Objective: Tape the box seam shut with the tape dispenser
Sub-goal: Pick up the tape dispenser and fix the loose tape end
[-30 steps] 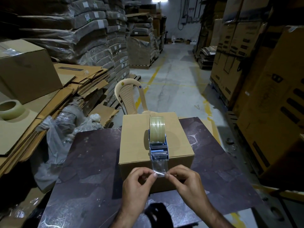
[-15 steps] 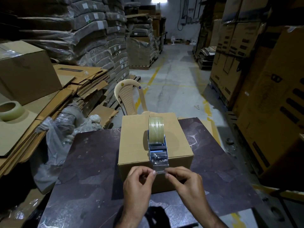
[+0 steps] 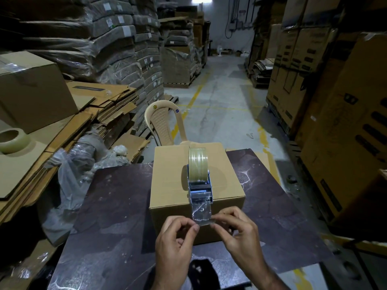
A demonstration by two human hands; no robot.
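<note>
Dark counter (image 3: 117, 216) in a warehouse aisle of stacked cardboard (image 3: 125, 59), carrying a box (image 3: 173, 181) with the tape dispenser (image 3: 199, 178) upright on top; left hand (image 3: 176, 241) and right hand (image 3: 240, 237) low in front, each grip pinching the clear tape end (image 3: 202, 212).

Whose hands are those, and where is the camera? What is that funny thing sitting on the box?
There is no machine here, just a person. The camera is worn on their head, so you look down at their hands just as they do. On the dark table stands a brown cardboard box. On top of it sits a tape dispenser, a holder with a roll of sticky tape. A strip of clear tape hangs from it over the box's front edge. The left hand and the right hand each pinch the strip's loose end between finger and thumb. Behind the table stands a plastic chair, with piles of flattened cardboard to the left.
</note>
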